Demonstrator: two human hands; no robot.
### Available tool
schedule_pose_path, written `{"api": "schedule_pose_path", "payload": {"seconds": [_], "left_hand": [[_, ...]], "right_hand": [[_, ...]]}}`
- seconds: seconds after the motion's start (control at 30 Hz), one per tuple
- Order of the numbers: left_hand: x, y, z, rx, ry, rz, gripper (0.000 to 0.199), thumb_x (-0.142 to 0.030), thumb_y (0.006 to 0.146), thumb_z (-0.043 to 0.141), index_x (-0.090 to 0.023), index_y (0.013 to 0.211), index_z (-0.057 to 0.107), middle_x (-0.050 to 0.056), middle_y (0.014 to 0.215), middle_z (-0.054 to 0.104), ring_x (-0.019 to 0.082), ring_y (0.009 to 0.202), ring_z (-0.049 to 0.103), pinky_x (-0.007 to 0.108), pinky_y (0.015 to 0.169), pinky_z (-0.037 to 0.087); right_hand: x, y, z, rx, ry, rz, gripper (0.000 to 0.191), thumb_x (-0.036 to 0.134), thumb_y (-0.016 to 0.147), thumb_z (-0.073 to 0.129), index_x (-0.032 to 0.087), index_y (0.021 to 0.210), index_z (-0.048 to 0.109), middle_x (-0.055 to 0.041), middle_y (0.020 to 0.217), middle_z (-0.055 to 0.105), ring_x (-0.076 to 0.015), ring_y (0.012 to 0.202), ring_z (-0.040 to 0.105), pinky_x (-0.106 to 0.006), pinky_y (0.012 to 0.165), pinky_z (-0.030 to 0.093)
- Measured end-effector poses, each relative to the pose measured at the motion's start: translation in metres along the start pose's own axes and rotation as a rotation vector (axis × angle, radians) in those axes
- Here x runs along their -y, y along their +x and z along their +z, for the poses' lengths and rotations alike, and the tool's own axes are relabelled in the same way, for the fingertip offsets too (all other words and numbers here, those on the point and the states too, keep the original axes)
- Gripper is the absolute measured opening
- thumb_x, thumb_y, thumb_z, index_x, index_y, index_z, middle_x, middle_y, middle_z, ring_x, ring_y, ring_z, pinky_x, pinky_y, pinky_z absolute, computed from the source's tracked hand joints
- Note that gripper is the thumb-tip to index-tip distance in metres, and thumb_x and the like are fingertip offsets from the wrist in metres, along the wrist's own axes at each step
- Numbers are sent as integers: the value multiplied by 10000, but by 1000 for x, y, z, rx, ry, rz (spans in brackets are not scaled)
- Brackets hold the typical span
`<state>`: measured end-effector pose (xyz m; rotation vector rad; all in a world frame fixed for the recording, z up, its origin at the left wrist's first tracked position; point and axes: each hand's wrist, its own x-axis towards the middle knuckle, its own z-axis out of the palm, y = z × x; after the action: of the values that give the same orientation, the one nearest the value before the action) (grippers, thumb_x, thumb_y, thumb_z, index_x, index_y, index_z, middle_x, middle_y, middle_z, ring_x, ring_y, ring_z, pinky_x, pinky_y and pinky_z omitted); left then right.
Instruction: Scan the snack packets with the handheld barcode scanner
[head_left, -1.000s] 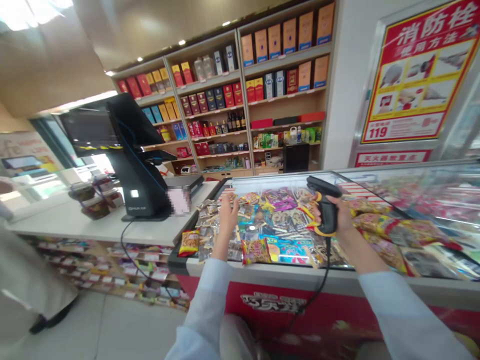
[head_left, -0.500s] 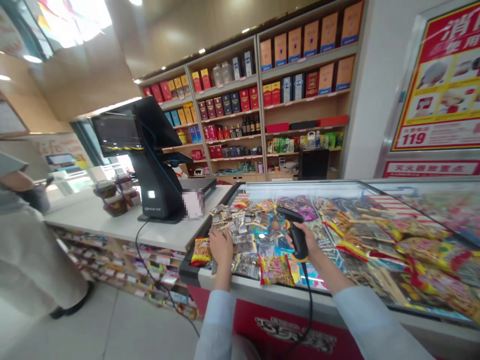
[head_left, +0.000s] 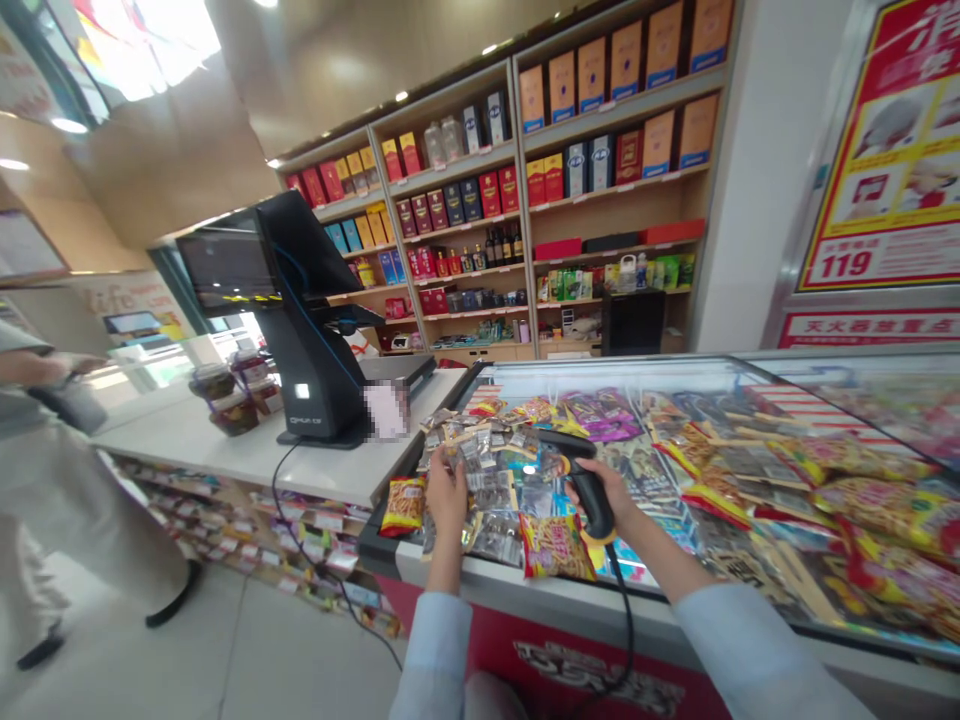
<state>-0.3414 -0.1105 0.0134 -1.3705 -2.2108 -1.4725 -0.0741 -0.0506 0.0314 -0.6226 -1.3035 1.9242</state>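
My right hand is wrapped round the grip of a black-and-yellow barcode scanner. The scanner's head points left over a heap of small clear-and-silver snack packets. Over the left side of that heap is my left hand, its fingers pinched together at a small packet, mostly hidden by them. Left of this hand lies a red-and-yellow snack bag. A similar snack bag lies at the freezer's front edge, below the scanner.
The packets lie on a glass-topped freezer, with more snack bags to the right. A black checkout terminal and jars stand on the white counter. The scanner's cable hangs in front. Another person stands at far left.
My left hand has risen slightly from lying spread on the packets, and its fingers have drawn together. The scanner has shifted slightly left and down. The person at left has moved a little.
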Motion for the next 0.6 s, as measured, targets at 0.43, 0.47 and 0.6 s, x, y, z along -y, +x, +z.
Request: {"api": "schedule_pose_path", "payload": {"seconds": [0.43,0.47,0.6], "left_hand": [[-24,16,16,-258,-206,75,376,-297,940,326,-184,1219,550,127,1148,475,238,1107,521,415,979,426],[-24,15,18,-252,-213,83,384,-284,933,336,-186,1251,527,129,1166,463,238,1122,511,421,996,414],[-21,11,21,-244,-206,144,495,-260,897,412,-183,1386,395,154,1263,393,260,1222,436,447,1062,353]], "right_hand": [[5,-4,5,-55,37,74,364,510,736,532,181,581,549,-22,446,546,-109,333,466,-219,327,390],[6,-5,5,-60,21,84,364,508,740,532,184,576,547,-23,441,544,-110,327,467,-221,323,393],[8,-9,10,-60,-35,71,305,484,749,547,195,652,561,-12,426,550,-128,311,482,-228,296,375]]}}
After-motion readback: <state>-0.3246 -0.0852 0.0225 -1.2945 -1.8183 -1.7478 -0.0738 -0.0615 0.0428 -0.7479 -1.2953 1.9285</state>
